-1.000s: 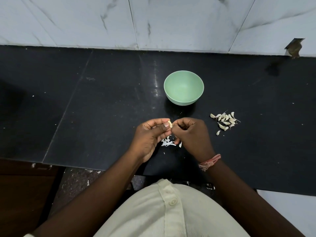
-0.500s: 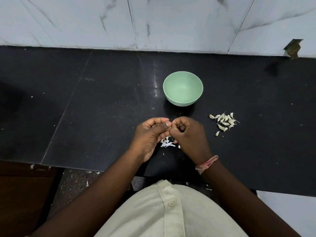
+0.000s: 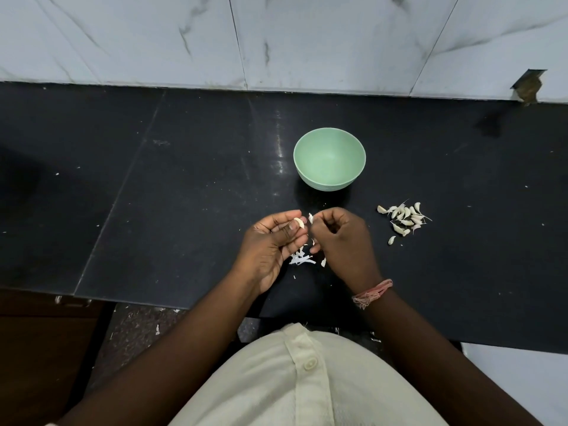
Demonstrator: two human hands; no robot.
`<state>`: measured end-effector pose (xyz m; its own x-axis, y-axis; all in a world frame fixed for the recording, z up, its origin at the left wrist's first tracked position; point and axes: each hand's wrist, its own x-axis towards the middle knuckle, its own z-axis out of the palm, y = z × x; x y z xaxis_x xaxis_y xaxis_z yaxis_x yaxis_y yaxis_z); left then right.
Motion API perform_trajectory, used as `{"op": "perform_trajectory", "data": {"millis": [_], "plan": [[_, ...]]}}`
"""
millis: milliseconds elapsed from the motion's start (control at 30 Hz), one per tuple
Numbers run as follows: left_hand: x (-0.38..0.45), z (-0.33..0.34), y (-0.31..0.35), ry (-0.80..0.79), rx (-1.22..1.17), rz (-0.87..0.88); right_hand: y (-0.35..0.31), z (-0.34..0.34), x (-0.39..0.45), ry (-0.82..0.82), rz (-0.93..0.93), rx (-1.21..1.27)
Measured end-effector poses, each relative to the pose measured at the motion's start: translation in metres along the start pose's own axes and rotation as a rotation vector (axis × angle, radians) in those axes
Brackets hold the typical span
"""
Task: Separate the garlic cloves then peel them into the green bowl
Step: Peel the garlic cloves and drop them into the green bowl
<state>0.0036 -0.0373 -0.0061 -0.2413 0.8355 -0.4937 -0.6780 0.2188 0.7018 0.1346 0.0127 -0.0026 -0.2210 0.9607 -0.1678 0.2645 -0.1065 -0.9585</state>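
Observation:
My left hand (image 3: 272, 241) pinches a pale garlic clove (image 3: 299, 223) between thumb and fingertips, just in front of the green bowl (image 3: 329, 158). Close beside it, my right hand (image 3: 344, 241) pinches a small flake of white skin (image 3: 310, 218) at its fingertips. A narrow gap separates the flake from the clove. The bowl stands upright on the black counter and looks empty inside. A heap of several unpeeled cloves (image 3: 404, 218) lies to the right of my right hand.
Torn white skins (image 3: 302, 259) lie on the black counter (image 3: 184, 195) under my hands. A white marble wall (image 3: 276, 41) closes the back. The counter's front edge runs just behind my wrists, with floor and a wooden cabinet (image 3: 37, 348) below left.
My hands were pressed together around the clove. Now they have drawn slightly apart, with a flake of skin pulled off in my right fingers and the clove bared in my left.

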Motion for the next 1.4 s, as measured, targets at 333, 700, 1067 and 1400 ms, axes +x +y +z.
{"op": "perform_trajectory", "data": {"millis": [333,700,1067,1400], "plan": [[0.0,-0.001,-0.002,-0.012,-0.099,0.009,0.008,-0.005,-0.001,0.101,-0.153,-0.226],[0.0,-0.001,-0.005,0.037,-0.09,0.04,0.007,0.0,-0.008,0.075,-0.304,-0.272],[-0.005,-0.005,-0.005,0.04,0.132,0.208,0.002,0.001,-0.01,0.098,-0.346,-0.3],[-0.008,-0.004,-0.008,0.033,0.159,0.243,-0.001,-0.002,-0.009,0.015,-0.3,-0.341]]}}
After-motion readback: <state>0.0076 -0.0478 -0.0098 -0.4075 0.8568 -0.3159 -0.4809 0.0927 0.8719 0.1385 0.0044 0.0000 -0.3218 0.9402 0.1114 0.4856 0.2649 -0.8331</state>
